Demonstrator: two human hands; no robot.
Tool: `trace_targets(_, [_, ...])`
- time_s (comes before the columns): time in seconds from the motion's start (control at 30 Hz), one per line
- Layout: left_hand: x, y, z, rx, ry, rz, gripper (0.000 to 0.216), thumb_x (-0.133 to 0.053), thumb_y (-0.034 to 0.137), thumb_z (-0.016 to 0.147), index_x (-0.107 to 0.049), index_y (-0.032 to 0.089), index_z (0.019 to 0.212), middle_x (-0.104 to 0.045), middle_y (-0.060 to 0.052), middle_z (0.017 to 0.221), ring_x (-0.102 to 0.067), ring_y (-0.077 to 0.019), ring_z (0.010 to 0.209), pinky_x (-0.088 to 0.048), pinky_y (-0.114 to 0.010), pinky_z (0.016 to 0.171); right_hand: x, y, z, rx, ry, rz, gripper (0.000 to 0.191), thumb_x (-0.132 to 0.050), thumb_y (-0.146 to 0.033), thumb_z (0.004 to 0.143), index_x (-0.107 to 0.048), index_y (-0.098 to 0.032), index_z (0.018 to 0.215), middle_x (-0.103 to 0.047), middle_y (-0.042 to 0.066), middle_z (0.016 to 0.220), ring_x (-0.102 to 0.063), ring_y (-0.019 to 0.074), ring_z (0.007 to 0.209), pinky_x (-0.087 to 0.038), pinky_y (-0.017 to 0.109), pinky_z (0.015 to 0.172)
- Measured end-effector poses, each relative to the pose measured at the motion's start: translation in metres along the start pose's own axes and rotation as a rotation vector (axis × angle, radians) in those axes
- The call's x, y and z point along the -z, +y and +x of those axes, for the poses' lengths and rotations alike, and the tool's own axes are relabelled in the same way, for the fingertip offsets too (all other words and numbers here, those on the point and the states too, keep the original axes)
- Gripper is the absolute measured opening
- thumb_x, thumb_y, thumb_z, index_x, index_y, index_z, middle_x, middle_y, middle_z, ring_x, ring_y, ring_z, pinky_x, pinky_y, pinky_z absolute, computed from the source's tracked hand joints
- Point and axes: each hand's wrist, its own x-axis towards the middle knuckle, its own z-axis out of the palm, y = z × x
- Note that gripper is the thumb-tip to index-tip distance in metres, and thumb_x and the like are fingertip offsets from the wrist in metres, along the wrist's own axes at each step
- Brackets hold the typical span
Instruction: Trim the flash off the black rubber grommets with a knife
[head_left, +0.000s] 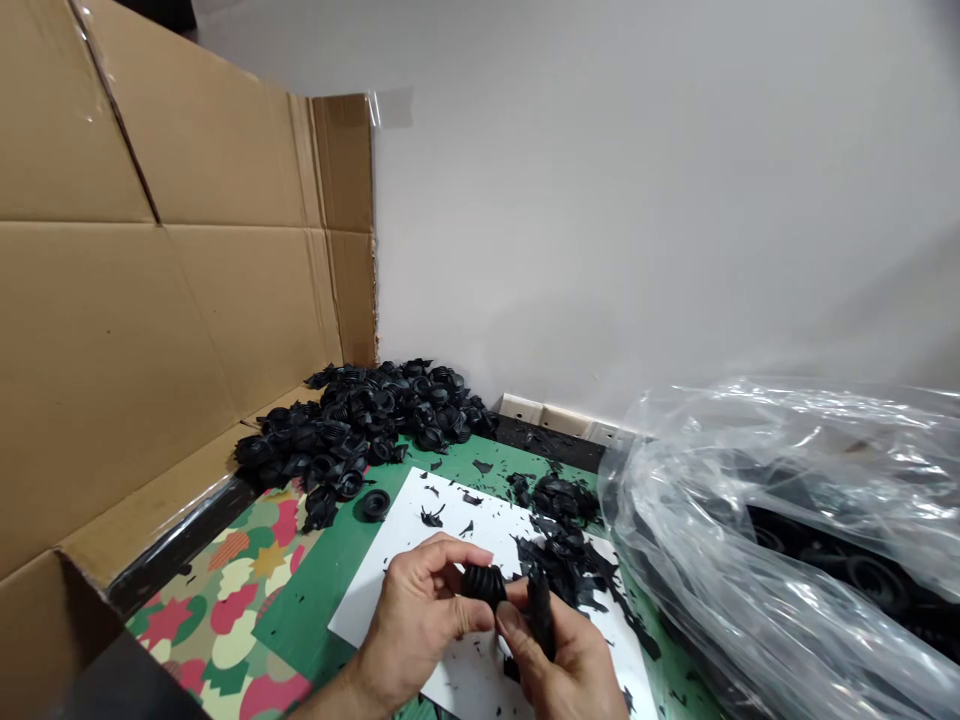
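Observation:
A black ribbed rubber bellows is pinched between the thumb and fingers of my left hand. Beside it, my right hand is closed around a dark, stick-like tool that stands up between its fingers; its working end is hidden. The thumb and fingertip of that hand meet at the right end of the bellows. Both hands are over a white sheet sprinkled with black scraps. A heap of torn black rubber trimmings lies just beyond my right hand.
A large pile of black rubber parts sits at the back left, with one loose ring-shaped part nearer. Cardboard walls the left side. A clear plastic bag holding black parts bulges on the right. Underneath is a green mat.

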Motion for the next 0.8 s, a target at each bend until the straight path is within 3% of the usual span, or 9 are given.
trace_targets(0.23, [0.001, 0.001, -0.001, 0.108, 0.081, -0.017, 0.031, -0.084, 0.018, 0.050, -0.072, 0.013, 0.078, -0.056, 0.004, 0.052, -0.045, -0.0081, 0.050, -0.036, -0.017, 0.048, 0.000, 0.011, 0.004, -0.080, 0.014, 0.046, 0.033, -0.070, -0.049, 0.061, -0.065, -0.017, 0.064, -0.036, -0.007, 0.042, -0.028, 0.0085, 0.038, -0.020, 0.022, 0.036])
trace_targets(0.6, [0.000, 0.004, 0.000, 0.110, 0.123, 0.039, 0.024, -0.082, 0.013, 0.047, -0.073, 0.014, 0.069, -0.065, 0.000, 0.063, -0.054, -0.0112, 0.055, -0.043, -0.020, 0.052, 0.006, 0.016, 0.010, -0.165, -0.075, 0.047, 0.042, -0.070, -0.059, 0.060, -0.059, -0.018, 0.060, -0.029, -0.010, 0.038, -0.022, 0.0075, 0.034, -0.019, 0.023, 0.036])
trace_targets(0.8, [-0.001, 0.007, 0.000, 0.138, 0.116, 0.034, 0.025, -0.082, 0.011, 0.045, -0.073, 0.012, 0.068, -0.064, 0.000, 0.057, -0.051, -0.0091, 0.050, -0.039, -0.018, 0.048, 0.003, 0.017, 0.010, -0.107, -0.017, 0.072, 0.041, -0.071, -0.056, 0.060, -0.059, -0.018, 0.056, -0.032, -0.009, 0.037, -0.025, 0.0075, 0.034, -0.020, 0.022, 0.035])
